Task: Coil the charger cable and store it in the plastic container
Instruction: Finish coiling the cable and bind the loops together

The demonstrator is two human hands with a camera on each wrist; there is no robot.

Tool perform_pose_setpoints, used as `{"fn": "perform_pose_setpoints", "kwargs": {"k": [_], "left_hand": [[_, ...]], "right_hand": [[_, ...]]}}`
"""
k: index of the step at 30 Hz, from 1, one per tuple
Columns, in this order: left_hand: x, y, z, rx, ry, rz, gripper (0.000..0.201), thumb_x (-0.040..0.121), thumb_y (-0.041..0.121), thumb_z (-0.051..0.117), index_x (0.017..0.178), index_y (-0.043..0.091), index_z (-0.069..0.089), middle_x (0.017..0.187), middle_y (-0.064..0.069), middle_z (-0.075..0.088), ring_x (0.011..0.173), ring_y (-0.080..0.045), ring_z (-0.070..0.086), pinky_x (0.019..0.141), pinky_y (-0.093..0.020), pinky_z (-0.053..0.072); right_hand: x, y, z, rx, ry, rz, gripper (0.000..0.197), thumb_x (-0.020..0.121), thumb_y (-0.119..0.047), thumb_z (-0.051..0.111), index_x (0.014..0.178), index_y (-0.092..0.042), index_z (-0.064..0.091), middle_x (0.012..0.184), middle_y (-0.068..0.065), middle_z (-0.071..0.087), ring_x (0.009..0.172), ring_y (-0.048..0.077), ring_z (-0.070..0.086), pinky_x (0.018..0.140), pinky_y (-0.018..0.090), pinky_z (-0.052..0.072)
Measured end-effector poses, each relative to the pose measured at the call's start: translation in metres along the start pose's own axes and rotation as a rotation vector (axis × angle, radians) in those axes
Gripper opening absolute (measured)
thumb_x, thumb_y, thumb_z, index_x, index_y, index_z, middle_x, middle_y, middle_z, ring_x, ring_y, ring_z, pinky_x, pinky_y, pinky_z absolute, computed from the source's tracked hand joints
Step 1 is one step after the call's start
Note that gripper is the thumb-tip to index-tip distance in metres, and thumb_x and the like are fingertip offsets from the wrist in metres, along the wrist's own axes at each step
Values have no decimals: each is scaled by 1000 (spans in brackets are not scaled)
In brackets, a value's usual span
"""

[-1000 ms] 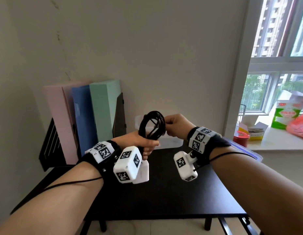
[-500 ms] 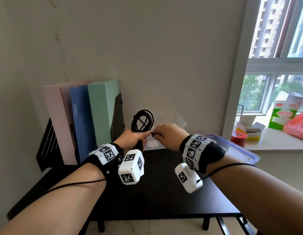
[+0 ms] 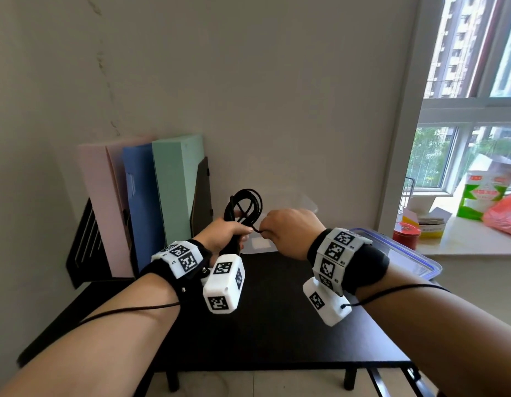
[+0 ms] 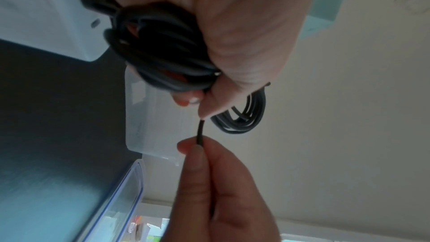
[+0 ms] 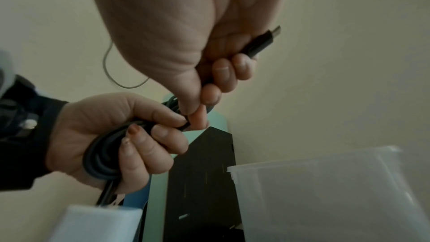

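Observation:
A black charger cable [image 3: 244,206] is wound into several loops held above the back of the black table [image 3: 277,325]. My left hand [image 3: 228,234] grips the bundle of loops [image 4: 163,58] [image 5: 102,157] in its fist. My right hand [image 3: 277,230] pinches the free cable end [image 4: 199,132] just right of the coil, and the black plug [image 5: 260,43] sticks out past its curled fingers. The clear plastic container [image 3: 277,222] [image 5: 325,190] stands open behind my hands against the wall. A white charger block [image 5: 97,224] hangs below my left hand.
A blue-rimmed clear lid [image 3: 403,259] lies on the table's right edge. Pink, blue and green folders [image 3: 145,202] stand in a black rack [image 3: 202,196] at the back left. The windowsill [image 3: 463,239] on the right holds a red tin, a box and bags.
Both hands with the coil dropped lower and drew toward the container. My right hand moved from the loops to pinching the short free end beside my left hand.

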State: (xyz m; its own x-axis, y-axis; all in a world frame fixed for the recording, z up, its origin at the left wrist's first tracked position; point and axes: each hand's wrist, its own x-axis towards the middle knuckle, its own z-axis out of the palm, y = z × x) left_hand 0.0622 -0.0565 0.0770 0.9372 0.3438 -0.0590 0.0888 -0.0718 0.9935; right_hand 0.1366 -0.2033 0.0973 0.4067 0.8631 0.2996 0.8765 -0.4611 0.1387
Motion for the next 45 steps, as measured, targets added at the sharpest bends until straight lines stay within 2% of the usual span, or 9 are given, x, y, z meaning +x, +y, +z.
{"fn": "perform_pose_setpoints", "kwargs": {"k": [4,10,16,21,24,28,35,41,45], "left_hand": [[4,-4,-4,19,-22,-73,27,91,10,54,64,12,50,50,2,46,43,-10,44,48,-22,37],[3,-3,1,23,17,-48,26,89,4,54,64,10,50,41,3,48,33,-8,46,38,-20,40],[4,-8,-1,99,29,-129,26,82,16,67,60,9,55,47,-2,51,43,-15,49,51,-27,41],[5,-17,8,235,90,-55,11,78,2,64,78,9,55,63,-6,50,52,-15,49,54,-25,45],[5,-17,14,241,63,-4,16,81,14,69,94,8,61,65,-3,51,56,-13,49,60,-27,46],[-2,-10,24,320,-33,22,16,90,13,60,77,15,50,56,0,41,43,-5,42,46,-17,41],[-12,-5,21,584,-248,-58,16,85,27,65,76,20,54,59,2,50,47,-9,48,53,-23,44],[-19,7,24,605,-306,103,19,78,25,73,67,21,58,44,13,57,40,1,51,47,-13,41],[-17,9,23,630,-282,213,17,74,23,77,85,26,65,73,18,71,69,13,62,69,-3,46]], "right_hand": [[0,1,2,20,-48,8,24,96,-24,42,107,-25,63,110,-1,63,100,23,61,78,34,51],[-3,1,8,349,69,174,28,94,-21,45,120,-25,52,103,1,66,92,24,63,75,34,53],[-3,-2,0,405,122,105,15,90,-18,49,97,-24,60,83,-8,60,83,20,62,70,28,48],[1,0,-9,728,108,169,4,84,-17,63,84,-20,64,69,-5,71,60,4,62,61,16,47],[5,-3,-11,922,119,172,4,85,-13,64,83,-15,66,72,2,73,55,-4,61,60,11,45],[11,-6,-19,882,92,115,2,85,-12,65,85,-14,67,70,2,72,62,4,66,69,17,54],[16,5,-31,735,119,64,17,69,-21,82,77,-15,68,66,-7,65,59,4,59,64,20,53],[19,18,-24,890,208,136,21,69,-23,82,66,-20,62,62,-4,61,52,4,55,55,18,48],[17,28,-7,1002,222,276,22,72,-28,80,65,-21,60,66,1,61,58,13,56,60,27,49]]}}
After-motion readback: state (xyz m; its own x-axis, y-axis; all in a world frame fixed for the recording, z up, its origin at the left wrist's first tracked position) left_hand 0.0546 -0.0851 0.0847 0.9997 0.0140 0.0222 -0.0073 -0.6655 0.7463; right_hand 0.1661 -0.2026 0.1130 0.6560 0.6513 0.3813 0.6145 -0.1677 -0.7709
